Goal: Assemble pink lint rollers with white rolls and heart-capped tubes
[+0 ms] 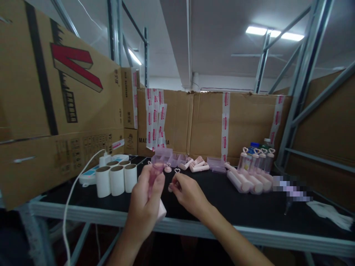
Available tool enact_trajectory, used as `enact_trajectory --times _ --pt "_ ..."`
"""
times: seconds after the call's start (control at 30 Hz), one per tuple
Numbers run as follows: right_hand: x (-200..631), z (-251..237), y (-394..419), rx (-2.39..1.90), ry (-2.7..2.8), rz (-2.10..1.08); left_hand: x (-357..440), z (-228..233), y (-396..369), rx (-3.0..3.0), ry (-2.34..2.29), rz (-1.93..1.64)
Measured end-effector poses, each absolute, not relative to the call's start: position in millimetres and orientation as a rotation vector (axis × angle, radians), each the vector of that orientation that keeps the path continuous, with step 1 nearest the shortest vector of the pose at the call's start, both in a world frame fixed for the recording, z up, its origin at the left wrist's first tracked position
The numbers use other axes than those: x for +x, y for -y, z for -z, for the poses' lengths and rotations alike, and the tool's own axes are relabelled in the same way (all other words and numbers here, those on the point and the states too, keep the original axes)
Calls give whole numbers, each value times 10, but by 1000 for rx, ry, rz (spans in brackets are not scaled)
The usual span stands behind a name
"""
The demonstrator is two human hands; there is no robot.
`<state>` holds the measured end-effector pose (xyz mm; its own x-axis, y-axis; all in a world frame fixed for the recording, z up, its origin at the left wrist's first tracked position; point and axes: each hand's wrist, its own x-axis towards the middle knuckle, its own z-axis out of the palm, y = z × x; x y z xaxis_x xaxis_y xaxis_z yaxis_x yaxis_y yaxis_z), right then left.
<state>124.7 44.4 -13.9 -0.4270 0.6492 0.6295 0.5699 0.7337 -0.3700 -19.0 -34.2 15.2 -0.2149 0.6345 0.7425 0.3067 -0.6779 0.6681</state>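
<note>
My left hand (pixel 146 201) is wrapped around a translucent pink tube-shaped bottle (pixel 157 170), with a pale block-like end (pixel 162 211) showing below the fingers. To its right my right hand (pixel 188 192) has its thumb and fingertips pinched together; a small pinkish bit shows at the tips, too small to name. Just above those knuckles a pale pink heart-shaped loop (pixel 177 170) sticks up; whether it is held or stands behind the hand is unclear. Past the left thumb stands a small pink cap with a loop (pixel 168 168). The hands are apart.
White cardboard tubes (pixel 117 180) and a power strip (pixel 87 177) with a white cable stand left. Pink trays (pixel 163 157) and pale pink parts (pixel 199 164) lie at the back. Several pink bottles (pixel 249 181) are grouped right, near a white cloth (pixel 330 214). Cardboard walls surround the table.
</note>
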Motion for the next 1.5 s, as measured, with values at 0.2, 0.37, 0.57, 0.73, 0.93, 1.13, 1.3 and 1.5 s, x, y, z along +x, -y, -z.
enact_trajectory --times 0.2,0.37,0.57,0.73,0.93,1.13,1.3,1.5 --pt "1668 -285 -5 -538 1520 -764 -136 -107 347 2371 -1374 -1699" --pt "1814 -460 276 -486 1489 -875 7 -106 369 2652 -1363 -1634" --pt "1814 -427 356 -591 1511 -842 80 -56 356 2872 -1478 -1575" --pt "1812 -371 381 -663 1471 -776 141 -15 356 2901 -1563 -1531" --pt "1826 -257 434 -696 1430 -700 221 -33 416 2882 -1508 -1492" --pt "1895 -220 445 -680 1483 -669 239 -106 523 2760 -1523 -1211" --pt "1975 -221 449 -649 1592 -657 215 -148 582 2680 -1443 -1107" --pt "1992 -154 475 -695 1525 -616 266 -181 613 2619 -1418 -1086"
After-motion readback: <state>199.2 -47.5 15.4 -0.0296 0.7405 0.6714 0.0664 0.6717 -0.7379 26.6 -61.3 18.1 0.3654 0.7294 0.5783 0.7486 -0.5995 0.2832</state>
